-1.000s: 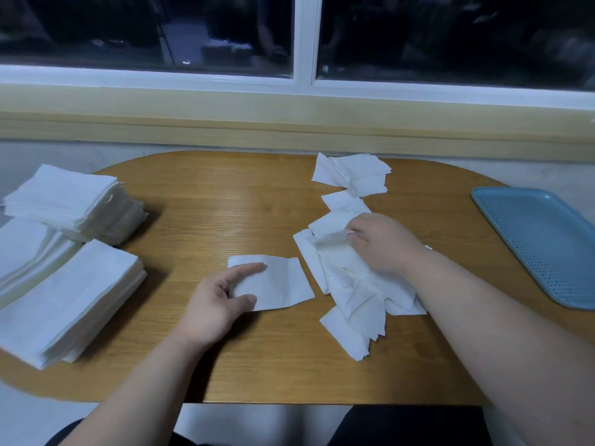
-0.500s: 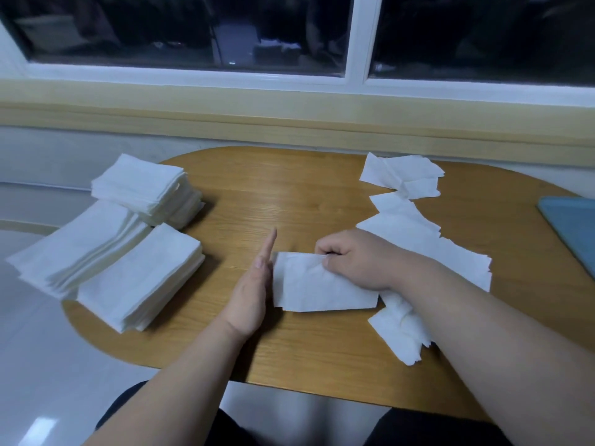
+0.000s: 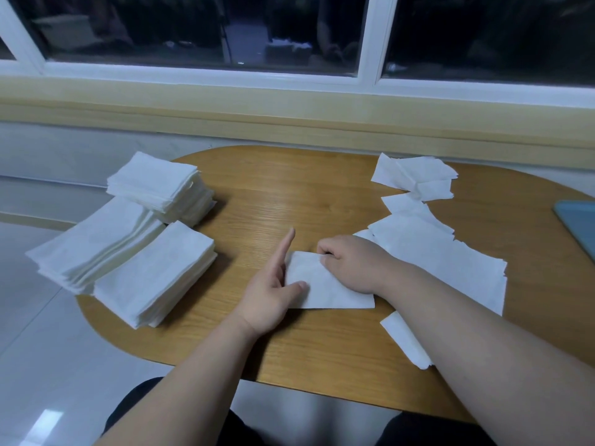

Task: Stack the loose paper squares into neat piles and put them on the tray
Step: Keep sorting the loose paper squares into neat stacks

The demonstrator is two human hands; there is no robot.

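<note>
Step in hand: squaring the small pile (image 3: 325, 292) near the middle of the table (image 3: 289, 194).

The left hand (image 3: 269, 292) stands on edge with its fingers straight, flat against the left side of the sheets as a stop. The right hand (image 3: 352, 262) curls its fingers over the far edge and grips the sheets.

Slide the sheets against the stop until the edges align. Press lightly, as thin paper is likely to buckle.

The loose squares (image 3: 450, 252) lie just to the right. The tray (image 3: 579, 225) is at the far right, well apart.

Bare desk (image 3: 289, 194) lies open from far rim to middle. Three paper piles (image 3: 154, 275) block the left edge; loose squares (image 3: 418, 249) cover the right, short of the tray (image 3: 579, 230). The near middle is filled by the left hand (image 3: 270, 291), the right hand (image 3: 351, 265) and a pinched square (image 3: 325, 294).
</note>
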